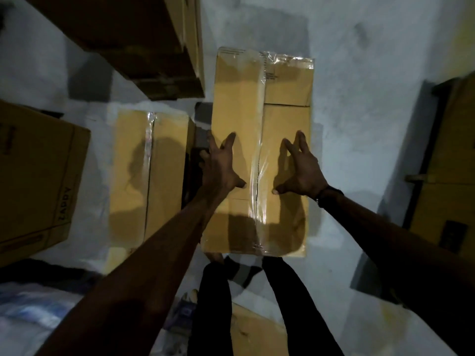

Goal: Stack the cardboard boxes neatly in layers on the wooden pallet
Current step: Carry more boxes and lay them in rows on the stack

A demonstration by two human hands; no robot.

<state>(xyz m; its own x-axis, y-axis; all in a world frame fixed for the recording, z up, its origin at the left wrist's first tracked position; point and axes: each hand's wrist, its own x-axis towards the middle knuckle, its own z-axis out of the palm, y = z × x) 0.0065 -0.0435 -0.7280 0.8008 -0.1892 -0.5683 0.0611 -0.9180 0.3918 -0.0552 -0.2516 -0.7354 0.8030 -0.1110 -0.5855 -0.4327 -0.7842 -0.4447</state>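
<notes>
I see a taped cardboard box (pixel 259 150) standing on the grey floor (pixel 359 98), my left hand (pixel 221 165) and right hand (pixel 300 170) spread flat on its top, second taped box (pixel 151 173) just left of it, printed box (pixel 38 181) further left, dark box stack (pixel 133 34) beyond.

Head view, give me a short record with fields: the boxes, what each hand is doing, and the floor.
main box: long taped box, lying flat in front of the person
left hand: left hand, spread fingers on the box top near its left edge
right hand: right hand, fingers spread on the box top, right of the tape seam
second box: taped box to the left, on the floor
other boxes: printed box far left; dark stack at the top
floor: grey floor
pallet: cannot tell
</notes>
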